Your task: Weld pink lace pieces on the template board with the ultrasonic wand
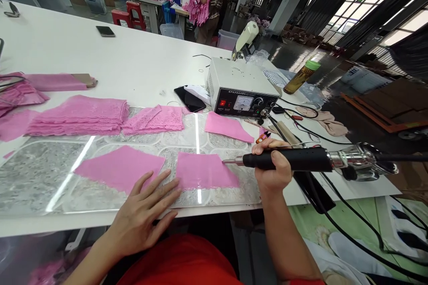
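Left hand [143, 218] lies palm down, fingers extended and slightly spread, grasping nothing, with fingertips at the gap between the left pink piece [117, 167] and the right pink piece [203, 171], both flat on the patterned mat [36, 169]. Right hand [276, 173] is wrapped around the black handheld tool [307, 159], its metal tip at the right piece's slanted right edge; contact cannot be confirmed. Beyond: pink fabric stack [80, 116] and, farther right, control box [247, 84].
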Demonstrator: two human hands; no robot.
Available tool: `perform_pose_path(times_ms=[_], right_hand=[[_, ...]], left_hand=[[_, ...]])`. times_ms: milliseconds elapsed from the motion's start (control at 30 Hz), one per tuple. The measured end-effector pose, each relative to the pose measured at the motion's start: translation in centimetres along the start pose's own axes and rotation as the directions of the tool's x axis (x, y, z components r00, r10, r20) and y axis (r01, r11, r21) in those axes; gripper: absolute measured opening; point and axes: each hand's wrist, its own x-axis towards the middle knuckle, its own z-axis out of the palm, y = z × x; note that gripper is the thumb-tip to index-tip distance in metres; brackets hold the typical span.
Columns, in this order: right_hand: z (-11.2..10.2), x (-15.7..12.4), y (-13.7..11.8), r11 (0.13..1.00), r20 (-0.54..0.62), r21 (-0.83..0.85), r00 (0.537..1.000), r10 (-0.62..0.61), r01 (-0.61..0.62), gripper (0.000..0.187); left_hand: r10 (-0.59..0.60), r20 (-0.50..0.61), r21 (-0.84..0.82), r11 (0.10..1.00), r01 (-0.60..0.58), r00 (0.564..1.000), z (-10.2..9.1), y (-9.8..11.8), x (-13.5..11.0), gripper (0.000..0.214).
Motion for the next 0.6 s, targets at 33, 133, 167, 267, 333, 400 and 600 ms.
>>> perform_pose_path(times_ms=[33, 133, 167, 267, 333, 400, 600], right_hand=[[-0.1, 0.0, -0.1, 1.000, -0.020, 0.013, 1.000, 0.007, -0.007, 0.009], [-0.9, 0.2, -0.4, 0.999, -0.129, 0.043, 0.992, 0.003, 0.002, 0.014], [-1.3, 0.2, -0.5, 0.999, -0.171, 0.047, 0.985, 0.001, 0.007, 0.015], [-2.6, 0.3, -0.5, 1.000, -0.273, 0.009, 0.962, -0.020, 0.023, 0.018], [-3.4, 0.2, -0.5, 0.999, -0.309, -0.028, 0.951, -0.028, 0.021, 0.018], [-3.9, 0.0, -0.5, 0.999, -0.346, -0.052, 0.938, -0.025, 0.008, 0.019], [-5.0, -1.5, -0.9, 0.990, -0.402, -0.140, 0.915, -0.027, -0.032, 0.017]], left_hand=[[0.008, 0.003, -0.006, 1.000, -0.008, 1.000, -0.1, 0.0, -0.1, 0.045], [0.025, -0.026, -0.053, 0.998, -0.027, 0.999, -0.5, 0.5, 0.0, 0.038], [0.021, -0.053, -0.074, 0.997, -0.025, 0.998, -0.7, 0.8, 0.3, 0.035], [0.022, -0.108, -0.127, 0.991, -0.036, 0.994, -0.7, 2.3, 2.1, 0.024], [0.070, -0.056, -0.112, 0.991, -0.076, 0.996, -0.1, 3.3, 4.3, 0.017], [0.130, 0.046, -0.047, 0.991, -0.127, 0.991, 1.2, 4.1, 7.0, 0.013], [0.181, 0.386, -0.101, 0.983, -0.154, 0.905, 6.0, 6.2, 13.7, 0.014]])
